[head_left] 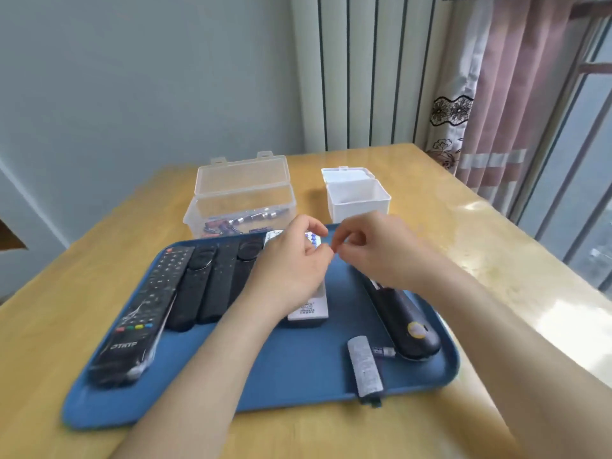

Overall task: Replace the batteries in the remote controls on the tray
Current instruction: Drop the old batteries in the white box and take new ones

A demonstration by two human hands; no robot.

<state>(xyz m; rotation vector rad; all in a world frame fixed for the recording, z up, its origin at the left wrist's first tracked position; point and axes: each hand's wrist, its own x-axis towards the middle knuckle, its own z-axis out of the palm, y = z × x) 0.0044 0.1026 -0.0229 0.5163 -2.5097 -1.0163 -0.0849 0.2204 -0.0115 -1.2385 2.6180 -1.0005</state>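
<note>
Head view: black remotes (145,313) lie at the tray's (298,369) left. Left hand (291,270) curls round the white remote (309,309). Right hand (377,253) pinches beside it, on what I cannot tell. Dark remote (404,319) seems open, its cover (364,366) and a battery (384,352) loose nearby. Most work probably remains.

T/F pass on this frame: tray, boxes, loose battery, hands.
1. The clear box holds batteries, lid open. True.
2. The tray is red. False: it is blue.
3. A loose battery lies on the tray beside the dark remote. True.
4. The white box is shut. False: its lid is open.
5. Both hands have straight, flat fingers. False: the left hand and right hand have curled fingers.
</note>
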